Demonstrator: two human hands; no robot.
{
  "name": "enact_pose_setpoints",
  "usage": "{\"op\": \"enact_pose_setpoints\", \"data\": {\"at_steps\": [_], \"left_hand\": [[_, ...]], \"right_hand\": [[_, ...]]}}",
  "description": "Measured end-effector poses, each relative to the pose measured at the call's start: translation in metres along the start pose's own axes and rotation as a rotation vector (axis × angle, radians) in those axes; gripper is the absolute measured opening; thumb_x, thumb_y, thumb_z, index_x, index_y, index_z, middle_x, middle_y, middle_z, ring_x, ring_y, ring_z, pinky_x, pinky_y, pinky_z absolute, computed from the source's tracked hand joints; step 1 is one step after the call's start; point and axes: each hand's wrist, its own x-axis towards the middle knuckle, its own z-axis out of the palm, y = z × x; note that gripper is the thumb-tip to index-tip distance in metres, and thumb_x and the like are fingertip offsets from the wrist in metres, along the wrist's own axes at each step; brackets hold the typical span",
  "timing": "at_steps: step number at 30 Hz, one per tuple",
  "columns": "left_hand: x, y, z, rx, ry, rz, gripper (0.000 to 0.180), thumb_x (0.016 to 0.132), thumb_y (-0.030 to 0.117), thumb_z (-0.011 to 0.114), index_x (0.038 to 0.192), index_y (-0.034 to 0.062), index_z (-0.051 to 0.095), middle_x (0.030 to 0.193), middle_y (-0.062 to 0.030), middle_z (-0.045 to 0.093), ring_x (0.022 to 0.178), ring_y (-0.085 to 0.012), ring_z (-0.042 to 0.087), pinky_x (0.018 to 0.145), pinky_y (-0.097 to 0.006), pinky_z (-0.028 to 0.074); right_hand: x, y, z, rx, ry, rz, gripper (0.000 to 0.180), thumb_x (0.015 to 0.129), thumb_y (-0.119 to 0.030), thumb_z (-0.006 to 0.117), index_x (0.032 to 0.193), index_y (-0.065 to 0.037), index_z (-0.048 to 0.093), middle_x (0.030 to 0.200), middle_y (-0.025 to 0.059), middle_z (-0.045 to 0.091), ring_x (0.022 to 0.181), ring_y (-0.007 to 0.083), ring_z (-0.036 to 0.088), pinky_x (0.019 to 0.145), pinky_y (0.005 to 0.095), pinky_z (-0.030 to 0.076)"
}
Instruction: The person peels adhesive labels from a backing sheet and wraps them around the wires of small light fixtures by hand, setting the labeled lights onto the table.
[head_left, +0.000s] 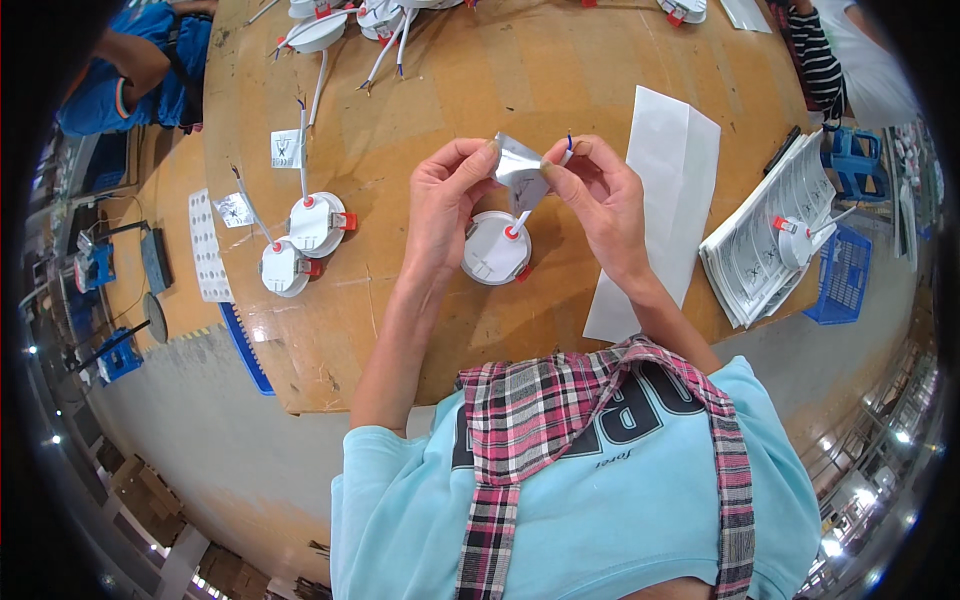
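A shiny silver sticker label (pixel 521 168) is stretched between my hands, above the middle of the table. My left hand (pixel 446 200) pinches its left corner between thumb and fingers. With my right hand (pixel 603 204) I grip its right edge and the white cable (pixel 568 150), whose bare blue-tipped end pokes up past the fingers. That cable rises from the red grommet of a round white downlight (pixel 492 250), which lies back side up under my hands. The label hangs beside the cable; whether it touches it I cannot tell.
Two finished-looking downlights (pixel 316 226) with labelled cables lie at left. A folded white sheet (pixel 668 190) is on the right, beside a stack of silver label sheets (pixel 765 225) with a downlight (pixel 793 246) on top. More downlights (pixel 318 33) crowd the far edge. Two people stand at the far corners.
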Motion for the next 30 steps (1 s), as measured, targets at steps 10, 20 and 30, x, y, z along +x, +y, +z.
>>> {"op": "enact_pose_setpoints", "data": {"at_steps": [10, 20, 30], "left_hand": [[0.009, 0.008, -0.012, -0.067, -0.207, -0.184, 0.016, 0.088, 0.013, 0.063, 0.1, 0.0017, 0.063, 0.092, -0.0061, 0.065, 0.084, -0.013, 0.062, 0.079, -0.028, 0.05], [0.016, 0.011, -0.04, -0.654, -0.446, -0.005, 0.058, 0.078, 0.009, 0.058, 0.132, -0.0044, 0.045, 0.119, -0.017, 0.057, 0.113, -0.0252, 0.053, 0.108, -0.044, 0.036], [-0.041, -0.012, 0.006, 0.773, -0.306, 0.397, 0.033, 0.08, 0.016, 0.061, 0.109, 0.0006, 0.061, 0.105, -0.0089, 0.062, 0.106, -0.0199, 0.056, 0.094, -0.033, 0.042]], "right_hand": [[0.005, -0.018, -0.006, -0.486, -0.088, -0.505, 0.005, 0.079, -0.005, 0.069, 0.084, -0.005, 0.067, 0.091, 0.0056, 0.059, 0.087, 0.0213, 0.055, 0.075, 0.0311, 0.047], [-0.015, -0.036, 0.0, -0.687, -0.045, -0.705, 0.012, 0.069, -0.005, 0.075, 0.077, -0.007, 0.067, 0.093, 0.0039, 0.06, 0.09, 0.0248, 0.052, 0.075, 0.0334, 0.045], [-0.017, -0.038, -0.006, -0.802, 0.128, -0.555, 0.009, 0.071, -0.01, 0.076, 0.075, -0.005, 0.068, 0.092, 0.0029, 0.06, 0.094, 0.022, 0.05, 0.078, 0.0337, 0.043]]}}
